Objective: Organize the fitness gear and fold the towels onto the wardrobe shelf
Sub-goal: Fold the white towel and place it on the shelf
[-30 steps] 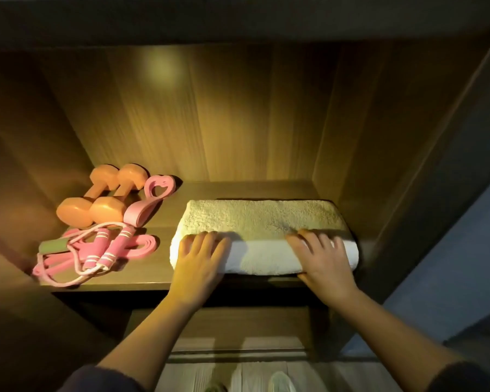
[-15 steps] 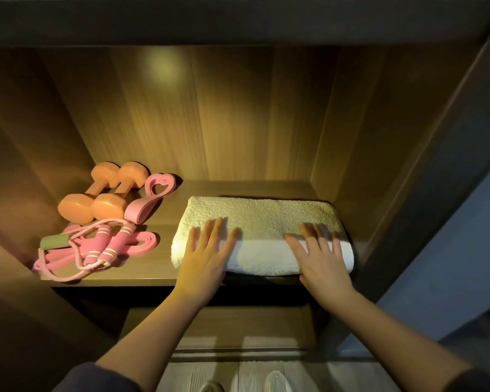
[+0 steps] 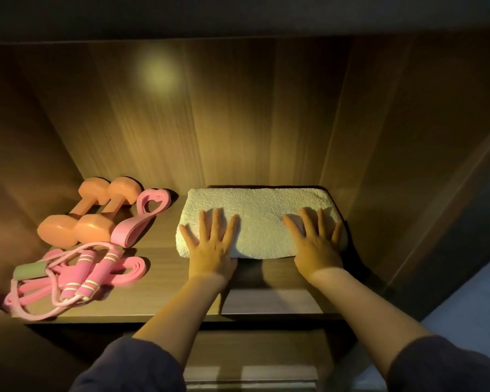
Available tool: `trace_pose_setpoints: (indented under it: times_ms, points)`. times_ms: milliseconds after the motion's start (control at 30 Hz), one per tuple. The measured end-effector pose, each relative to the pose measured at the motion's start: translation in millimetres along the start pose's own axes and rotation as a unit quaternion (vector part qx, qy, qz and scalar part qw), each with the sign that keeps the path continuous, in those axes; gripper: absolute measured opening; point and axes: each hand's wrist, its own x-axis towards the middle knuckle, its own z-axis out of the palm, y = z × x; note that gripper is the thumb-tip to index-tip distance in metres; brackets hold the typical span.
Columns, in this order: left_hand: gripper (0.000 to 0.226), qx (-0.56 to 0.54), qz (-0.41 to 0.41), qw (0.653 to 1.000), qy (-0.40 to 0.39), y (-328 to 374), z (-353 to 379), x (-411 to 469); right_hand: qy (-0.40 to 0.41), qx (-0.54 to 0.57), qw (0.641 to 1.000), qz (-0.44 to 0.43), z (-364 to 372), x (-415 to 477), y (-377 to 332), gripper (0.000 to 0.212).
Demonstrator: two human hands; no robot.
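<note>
On the brown wooden wardrobe shelf (image 3: 164, 244), a folded cream terry towel (image 3: 260, 219) lies flat at the right, under both hands.
Left hand (image 3: 212, 250) and right hand (image 3: 317, 250) press the towel's near half, palms down, fingers straight and spread, grasping nothing. At the shelf's left, apart from the towel: two orange dumbbells (image 3: 92, 227) side by side, a pink heart-ended loop band (image 3: 145, 216) just beside them, and a pink-handled skipping rope (image 3: 88, 284) coiled over a flat pink band (image 3: 133, 267).

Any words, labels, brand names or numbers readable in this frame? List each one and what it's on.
No readable text in this frame.
The orange dumbbells, pink jump rope, white towel and wooden back panel show no lettering. The rope handles carry only plain pale stripes.
</note>
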Motion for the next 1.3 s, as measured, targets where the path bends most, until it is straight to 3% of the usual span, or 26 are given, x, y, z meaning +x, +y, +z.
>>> trace_pose_setpoints:
  times_ms: [100,367,767,900,1000,1067,1200,1300]
  points:
    - [0.098,-0.028,0.000,0.999,0.028,7.1,11.3,-9.1,0.001,0.013,1.000,-0.001,12.8,-10.0,1.9,0.095]
    - [0.080,-0.024,-0.020,0.999,0.040,13.7,20.5,5.3,0.052,0.021,0.998,0.011,26.0,-0.5,-0.5,0.073]
    - [0.076,-0.003,-0.015,0.998,0.056,10.7,30.6,48.6,0.073,-0.012,0.997,0.001,28.6,45.9,4.5,0.072]
    - [0.070,-0.020,0.004,0.995,0.098,8.1,19.1,47.9,0.064,0.002,0.998,0.003,22.7,46.5,3.0,0.067]
    - [0.064,-0.085,-0.006,0.986,0.144,8.1,-0.2,61.5,0.110,0.048,0.993,0.016,7.5,61.3,-0.9,0.066]
    - [0.066,-0.102,-0.024,0.987,0.126,6.1,-10.6,77.1,0.113,0.062,0.992,0.007,0.3,80.3,-2.5,0.063]
    - [0.064,-0.101,0.005,0.995,0.026,-1.2,-4.5,96.3,0.015,0.053,0.998,-0.019,9.8,101.3,3.2,0.057]
    - [0.064,-0.079,-0.010,0.997,0.010,-5.4,0.4,96.1,0.018,0.038,0.999,-0.008,12.6,99.4,6.9,0.059]
